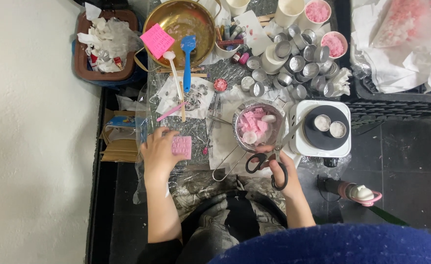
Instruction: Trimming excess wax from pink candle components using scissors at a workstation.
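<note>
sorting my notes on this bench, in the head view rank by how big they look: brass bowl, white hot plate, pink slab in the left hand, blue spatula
1. brass bowl
2. white hot plate, close behind the bowl, so unsure
3. blue spatula
4. pink slab, partly covered by the left hand

Sieve [258,124] left of hotplate [323,129]

Pink wax block [181,146], black-handled scissors [267,168] — blue spatula [188,58] (gold bowl [179,22] behind)

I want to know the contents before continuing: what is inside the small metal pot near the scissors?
The metal pot holds pale pink chunks and a few white pieces. The pieces cover its bottom, so anything beneath them cannot be seen.
</note>
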